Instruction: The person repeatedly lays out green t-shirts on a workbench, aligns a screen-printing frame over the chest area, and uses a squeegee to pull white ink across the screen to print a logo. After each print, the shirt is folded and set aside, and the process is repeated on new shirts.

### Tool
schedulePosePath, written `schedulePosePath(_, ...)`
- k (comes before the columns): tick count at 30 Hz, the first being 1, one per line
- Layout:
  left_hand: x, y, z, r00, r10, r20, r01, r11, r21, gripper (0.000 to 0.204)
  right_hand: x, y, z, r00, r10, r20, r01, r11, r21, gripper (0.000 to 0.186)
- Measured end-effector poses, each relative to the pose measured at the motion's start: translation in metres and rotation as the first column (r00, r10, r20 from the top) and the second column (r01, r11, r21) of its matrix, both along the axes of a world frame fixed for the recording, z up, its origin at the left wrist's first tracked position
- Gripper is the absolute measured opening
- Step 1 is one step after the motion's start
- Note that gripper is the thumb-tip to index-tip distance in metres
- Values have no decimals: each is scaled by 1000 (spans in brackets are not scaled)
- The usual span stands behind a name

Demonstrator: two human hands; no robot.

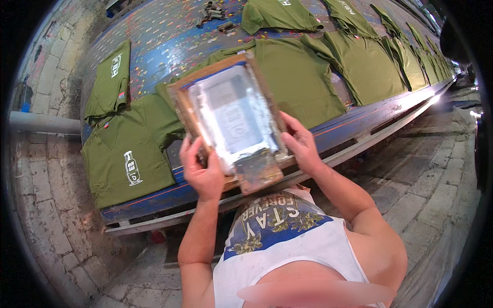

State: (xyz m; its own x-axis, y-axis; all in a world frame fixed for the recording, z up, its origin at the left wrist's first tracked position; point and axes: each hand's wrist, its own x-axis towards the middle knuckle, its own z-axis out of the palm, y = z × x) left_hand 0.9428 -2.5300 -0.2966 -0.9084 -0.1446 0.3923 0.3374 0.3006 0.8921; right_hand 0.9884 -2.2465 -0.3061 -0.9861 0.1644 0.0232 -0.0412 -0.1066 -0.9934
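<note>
A wooden screen-printing frame (266, 95) is tilted in front of me, above the table's near edge. Its mesh (233, 113) shows a faint bottle-shaped design, with shiny silvery tape or film around it. My left hand (201, 172) grips the frame's left side near the lower corner, fingers closed. On the opposite side, my right hand (302, 143) is closed around the right edge. A stained, brownish flat piece (258, 172) sits at the frame's lower end; I cannot tell whether it is separate. Just behind the frame lies a plain green T-shirt (303, 77), partly covered by it.
A long blue, paint-spotted table (154, 46) carries rows of green shirts. At the left, one green shirt (110, 164) bears a white bottle print, beside a smaller printed green piece (109, 77). Dark cylinders (210, 15) lie at the back. A metal rail (339, 167) follows the near edge.
</note>
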Motion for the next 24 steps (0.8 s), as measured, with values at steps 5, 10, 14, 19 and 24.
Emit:
schedulePosePath(5,2,121,-12,991,-127,-45,129,991,21,42,38,106,-1,982,-165,88,173,981,-88,60)
schedulePosePath(10,4,184,-21,971,-238,-5,238,971,18,39,55,160,-11,973,-227,51,231,967,-107,57)
schedulePosePath(14,-5,193,-28,979,-202,-17,202,979,16,34,49,174,-19,975,-220,-4,220,975,-42,56)
schedulePosePath(19,-13,182,-38,993,-119,-19,119,993,-9,31,26,173,-28,989,-151,4,150,985,86,56)
schedulePosePath(24,-18,175,-49,996,-89,24,90,996,-8,28,9,168,-33,996,-91,-12,92,985,147,58)
